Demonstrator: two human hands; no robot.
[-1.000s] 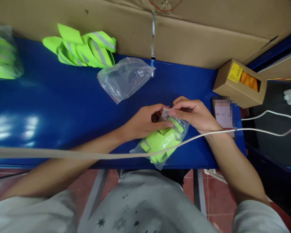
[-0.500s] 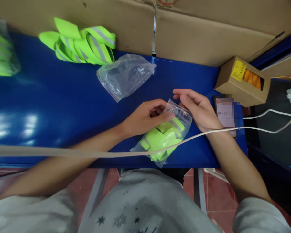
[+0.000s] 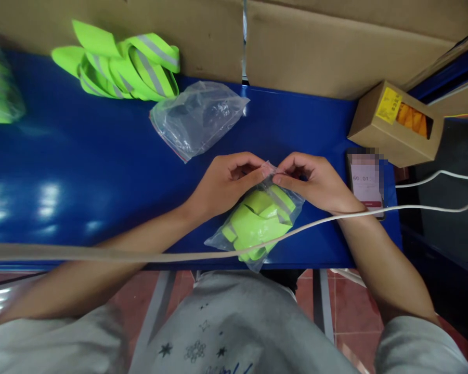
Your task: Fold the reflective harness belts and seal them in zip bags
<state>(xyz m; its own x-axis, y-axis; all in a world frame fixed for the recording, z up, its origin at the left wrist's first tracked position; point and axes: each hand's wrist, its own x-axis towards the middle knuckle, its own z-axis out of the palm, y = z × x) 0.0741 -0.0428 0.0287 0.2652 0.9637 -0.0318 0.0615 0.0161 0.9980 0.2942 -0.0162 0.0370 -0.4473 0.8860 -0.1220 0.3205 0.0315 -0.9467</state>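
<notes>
The left hand [image 3: 223, 184] and right hand [image 3: 319, 182] are pinching the top of the bag [image 3: 259, 218] between thumbs and curled fingers, while it, stuffed with green bands [image 3: 253, 232], is sitting near the surface [image 3: 113, 171] edge closest to the person [image 3: 237, 317] I'm watching.

Blue table [image 3: 101, 156], glossy, catching white glare [image 3: 49, 200] at left; brown cardboard [image 3: 315, 47] along far edge, split by narrow seam [image 3: 244, 47]. Grey legs [image 3: 155, 311] below, red-tiled floor [image 3: 354, 306]. Black surface [image 3: 444, 234] at right.

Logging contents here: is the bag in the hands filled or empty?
Filled: neon strap shows through the clear bag, which the left hand and right hand pinch.
</notes>
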